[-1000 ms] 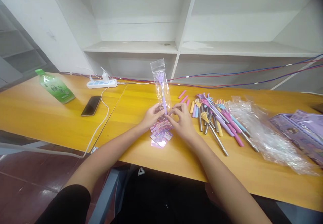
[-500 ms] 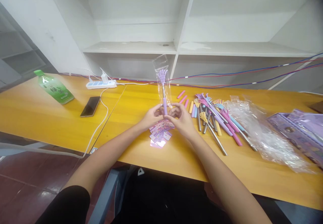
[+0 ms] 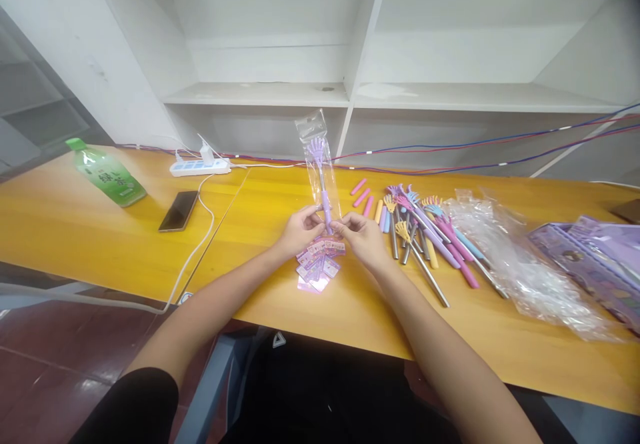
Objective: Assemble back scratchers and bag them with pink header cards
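A purple back scratcher (image 3: 322, 171) with a hand-shaped head lies inside a clear plastic bag (image 3: 313, 124), its head pointing away from me. My left hand (image 3: 303, 229) pinches the bag's near end on the left of the purple handle. On the other side, my right hand (image 3: 361, 236) is closed with thumb and finger on the same end, near the handle's tip. Exactly how much of the grip is on bag or handle is hidden by the fingers. Just below the hands, several small purple printed cards (image 3: 316, 267) lie overlapping on the table.
Right of my hands lies a pile of back scratchers (image 3: 425, 224), with loose coloured handles (image 3: 361, 196) beside it. Farther right are clear bags (image 3: 520, 271) and a purple printed package (image 3: 575, 264). At left stand a power strip (image 3: 200, 167), a phone (image 3: 179, 211) and a green bottle (image 3: 107, 174).
The bagged back scratcher has tilted slightly, its head shifting left. My right hand's fingers have drawn closer together at the handle's near end.
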Demonstrator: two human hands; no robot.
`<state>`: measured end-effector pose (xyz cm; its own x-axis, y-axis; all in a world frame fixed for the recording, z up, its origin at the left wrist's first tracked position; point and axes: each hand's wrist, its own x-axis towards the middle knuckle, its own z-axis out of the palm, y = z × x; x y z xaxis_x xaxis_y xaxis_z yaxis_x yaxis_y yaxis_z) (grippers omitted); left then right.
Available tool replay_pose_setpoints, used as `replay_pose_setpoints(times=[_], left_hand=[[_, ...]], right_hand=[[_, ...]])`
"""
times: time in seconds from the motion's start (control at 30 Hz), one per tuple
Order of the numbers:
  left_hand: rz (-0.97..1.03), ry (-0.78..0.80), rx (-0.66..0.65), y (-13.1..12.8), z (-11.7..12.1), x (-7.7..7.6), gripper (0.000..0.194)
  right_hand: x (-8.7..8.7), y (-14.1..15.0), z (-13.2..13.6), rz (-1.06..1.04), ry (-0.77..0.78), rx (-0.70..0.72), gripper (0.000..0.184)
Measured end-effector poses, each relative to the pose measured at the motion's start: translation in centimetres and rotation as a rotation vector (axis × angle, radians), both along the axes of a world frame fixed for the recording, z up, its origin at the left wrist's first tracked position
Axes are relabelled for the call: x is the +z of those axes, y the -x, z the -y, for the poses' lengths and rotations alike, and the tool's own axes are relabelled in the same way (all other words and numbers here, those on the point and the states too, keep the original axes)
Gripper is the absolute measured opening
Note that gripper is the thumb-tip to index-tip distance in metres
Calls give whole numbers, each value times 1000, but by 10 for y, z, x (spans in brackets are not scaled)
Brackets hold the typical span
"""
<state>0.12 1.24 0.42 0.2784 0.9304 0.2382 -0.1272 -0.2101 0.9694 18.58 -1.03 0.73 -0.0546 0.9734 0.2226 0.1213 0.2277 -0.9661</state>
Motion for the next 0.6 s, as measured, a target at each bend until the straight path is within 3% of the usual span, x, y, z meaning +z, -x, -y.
replay_pose_setpoints(times=[0.27,0.6], left_hand=[[-40,-69,31,2,-4,-4,51],[-103,-136,-19,2,-2,-1,49]], right_hand=[[2,-2,0,-85,4,66,40],[-1,-3,0,-97,36,94,44]])
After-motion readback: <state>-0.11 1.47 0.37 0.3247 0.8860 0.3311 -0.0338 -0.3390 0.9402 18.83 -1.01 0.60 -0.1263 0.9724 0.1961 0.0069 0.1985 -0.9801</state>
